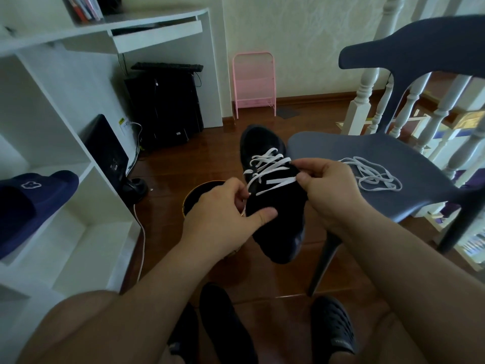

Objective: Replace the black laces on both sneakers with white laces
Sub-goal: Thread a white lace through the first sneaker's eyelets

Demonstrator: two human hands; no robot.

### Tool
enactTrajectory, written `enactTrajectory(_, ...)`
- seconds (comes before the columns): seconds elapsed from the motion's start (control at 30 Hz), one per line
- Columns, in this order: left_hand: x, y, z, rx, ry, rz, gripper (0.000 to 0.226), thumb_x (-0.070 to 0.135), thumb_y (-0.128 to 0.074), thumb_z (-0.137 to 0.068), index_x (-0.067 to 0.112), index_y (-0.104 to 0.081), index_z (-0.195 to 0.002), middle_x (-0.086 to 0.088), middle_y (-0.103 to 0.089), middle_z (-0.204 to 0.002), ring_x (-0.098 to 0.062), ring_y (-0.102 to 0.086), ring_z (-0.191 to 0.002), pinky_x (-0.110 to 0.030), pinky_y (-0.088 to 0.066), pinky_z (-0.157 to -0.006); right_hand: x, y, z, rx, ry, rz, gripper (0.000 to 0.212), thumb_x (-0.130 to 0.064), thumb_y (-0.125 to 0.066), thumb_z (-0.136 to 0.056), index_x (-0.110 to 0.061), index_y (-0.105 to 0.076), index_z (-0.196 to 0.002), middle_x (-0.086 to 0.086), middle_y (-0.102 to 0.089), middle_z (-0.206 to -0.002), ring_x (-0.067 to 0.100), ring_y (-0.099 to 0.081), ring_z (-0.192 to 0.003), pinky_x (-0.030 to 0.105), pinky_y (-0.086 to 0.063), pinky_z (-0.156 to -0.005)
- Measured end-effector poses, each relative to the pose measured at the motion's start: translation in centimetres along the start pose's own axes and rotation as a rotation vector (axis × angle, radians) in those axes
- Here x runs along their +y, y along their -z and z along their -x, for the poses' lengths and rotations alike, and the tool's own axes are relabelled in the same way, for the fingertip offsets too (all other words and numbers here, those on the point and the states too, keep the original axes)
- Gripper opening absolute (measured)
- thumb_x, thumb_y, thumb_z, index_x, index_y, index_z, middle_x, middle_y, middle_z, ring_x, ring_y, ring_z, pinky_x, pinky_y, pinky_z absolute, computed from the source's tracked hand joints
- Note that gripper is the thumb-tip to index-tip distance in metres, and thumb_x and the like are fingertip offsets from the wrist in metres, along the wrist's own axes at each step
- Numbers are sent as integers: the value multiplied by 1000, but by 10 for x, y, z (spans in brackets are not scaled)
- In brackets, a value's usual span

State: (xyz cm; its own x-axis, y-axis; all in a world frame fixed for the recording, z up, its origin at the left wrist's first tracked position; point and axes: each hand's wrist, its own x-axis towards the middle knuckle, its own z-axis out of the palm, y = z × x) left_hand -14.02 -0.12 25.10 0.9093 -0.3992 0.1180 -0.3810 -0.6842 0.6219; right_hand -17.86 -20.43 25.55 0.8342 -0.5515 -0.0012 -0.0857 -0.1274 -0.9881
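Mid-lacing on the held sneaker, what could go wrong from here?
1. The sneaker hangs in the air, steadied only by the left hand; a hard tug on the white lace by the right hand could twist it out of that grip.
2. The lace crossings look uneven, so the ends may come out unequal.
3. The spare lace lies loose near the edge of the chair seat, close to the right hand; a bump might drag it to the floor.

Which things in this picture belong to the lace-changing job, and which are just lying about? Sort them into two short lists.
Part of the job:
black sneaker
white lace being threaded
spare white lace on the chair
left hand
right hand

Just lying about:
blue chair
pink stool
blue slipper on the shelf
computer tower
books
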Motion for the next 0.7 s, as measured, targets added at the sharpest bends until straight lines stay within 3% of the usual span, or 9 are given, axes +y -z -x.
enactTrajectory(0.13, -9, -5, -10, 127, 10, 4, 21, 41, -78, -88, 36, -58, -93, 13, -64, -82, -6, -63, -77, -29, -52, -64, 6, -13, 6, -9, 30, 18, 31, -3, -64, -97, -32, -76, -99, -7, -79, -91, 6, -76, -86, 30, -63, -84)
enactTrajectory(0.23, -11, -2, -18, 310, -40, -9, 17, 32, -72, -90, 32, -55, -89, 11, -61, -81, -8, -59, -74, -34, -52, -62, 5, -15, 6, -28, 20, -23, 18, -13, -72, -92, -28, -79, -101, -6, -80, -91, 12, -77, -88, 37, -64, -85)
enactTrajectory(0.33, -10, 0, -20, 450, -138, 64, 18, 21, -67, -94, 24, -50, -89, 10, -52, -85, -7, -52, -76, -20, -42, -61, 1, -14, 7, -84, -41, -101, 14, -27, -70, -92, -20, -83, -94, 2, -80, -86, 20, -78, -83, 46, -64, -84)
enactTrajectory(0.43, -9, 1, -17, 479, -240, 51, 28, 16, -73, -92, 29, -49, -93, 14, -51, -90, -1, -54, -89, -13, -45, -68, 2, -9, 5, -33, 50, -13, 18, -41, -70, -91, -29, -83, -94, -2, -80, -86, 18, -78, -82, 46, -64, -82)
enactTrajectory(0.53, -7, -2, -15, 451, -250, 81, 40, 15, -81, -88, 37, -49, -100, 14, -57, -87, -2, -59, -86, -15, -51, -70, -1, -3, 4, 39, 89, -9, 14, -39, -76, -91, -26, -82, -91, -3, -80, -84, 19, -78, -80, 46, -65, -78)
enactTrajectory(0.63, -7, -3, -16, 479, -222, 135, 38, 15, -81, -88, 36, -51, -97, 10, -60, -83, -6, -61, -80, -27, -56, -67, -3, -2, 2, 86, 62, -84, 8, -29, -80, -90, -21, -81, -88, 2, -79, -82, 22, -78, -78, 47, -65, -76)
enactTrajectory(0.7, -8, 0, -16, 505, -211, 166, 37, 15, -81, -88, 35, -51, -96, 9, -61, -82, -7, -62, -79, -27, -56, -67, -6, 3, -1, 125, 24, -178, 5, -22, -80, -91, -18, -79, -89, 6, -78, -80, 24, -78, -78, 45, -65, -77)
